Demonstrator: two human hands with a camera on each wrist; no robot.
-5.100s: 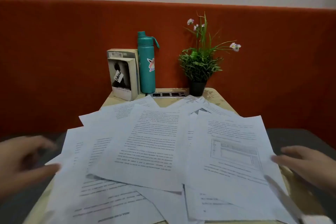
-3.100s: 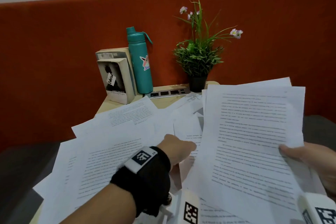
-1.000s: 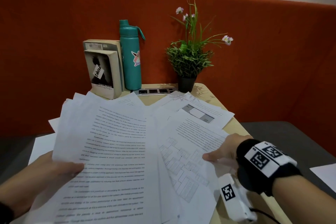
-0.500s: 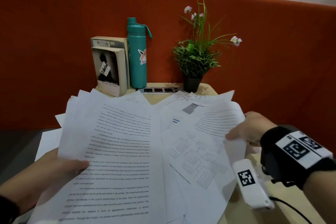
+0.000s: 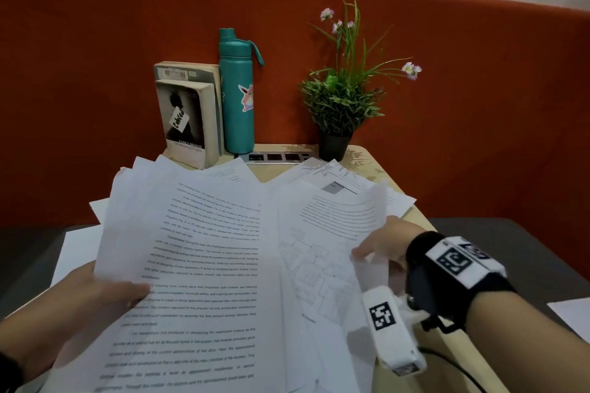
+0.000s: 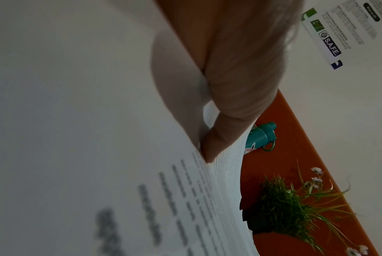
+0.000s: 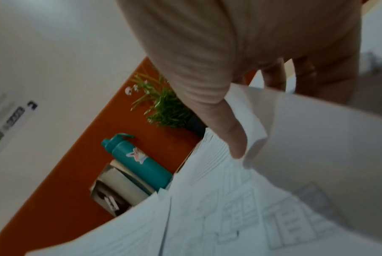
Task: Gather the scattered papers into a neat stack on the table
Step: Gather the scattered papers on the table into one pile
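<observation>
Here the papers (image 5: pixel 204 265) are white printed sheets, fanned and overlapping, lifted above the small beige table (image 5: pixel 376 163) toward the camera. The top sheet on the left carries dense paragraphs of black text; the sheet to its right shows a faint box-and-line diagram with a block of text above it, its upper right corner curling upward. More sheets lie flat on the table behind — one with a small grey rectangle printed on it (image 5: pixel 333 187).

The left hand (image 5: pixel 86 300) grips the left edge of the text sheets, thumb pressed down on top and the other fingers hidden under the paper. The right hand (image 5: pixel 381 246) pinches the right edge of the diagram sheet, thumb on top; from the right wrist view the thumb (image 7: pixel 233 138) lies flat on the page and the other fingers curl behind it.

At the back of the table stand two books (image 5: pixel 188 118), a teal bottle (image 5: pixel 238 96) with a sticker, and a potted plant (image 5: pixel 341 102) — all against an orange wall.
</observation>
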